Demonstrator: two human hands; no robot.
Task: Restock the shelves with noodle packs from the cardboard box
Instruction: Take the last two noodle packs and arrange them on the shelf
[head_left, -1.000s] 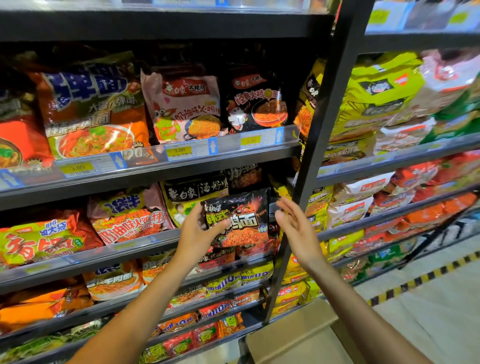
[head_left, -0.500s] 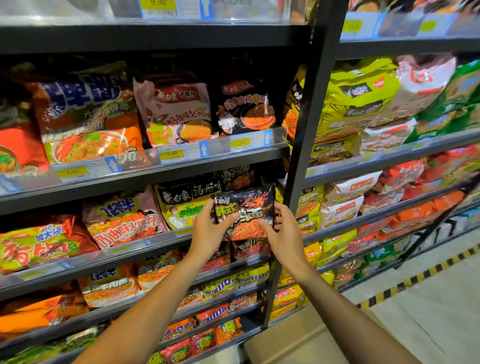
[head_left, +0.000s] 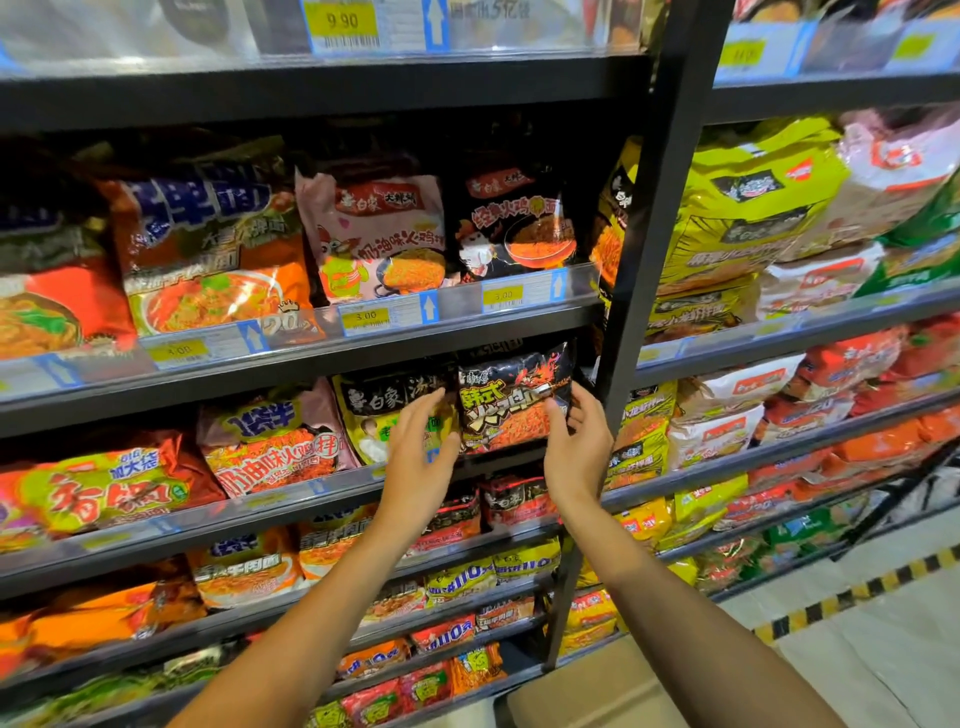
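A black noodle pack (head_left: 511, 402) with flame print stands upright at the right end of the middle shelf (head_left: 291, 491), beside a black-and-yellow pack (head_left: 384, 415). My right hand (head_left: 576, 447) holds its right edge, thumb on the front and fingers behind. My left hand (head_left: 421, 457) is at the pack's lower left corner with straight fingers, the thumb just touching it. A corner of the cardboard box (head_left: 597, 691) shows on the floor below, between my forearms; its contents are out of sight.
A black upright post (head_left: 644, 270) stands just right of the pack and splits two shelf bays. Rows above and below are packed with noodle bags behind clear price rails. Pale floor with a yellow-black stripe (head_left: 852, 592) lies at the lower right.
The black pack has moved up and back from in front of the shelf into the row. My left hand has loosened from its left edge; my right hand has shifted to its right edge.
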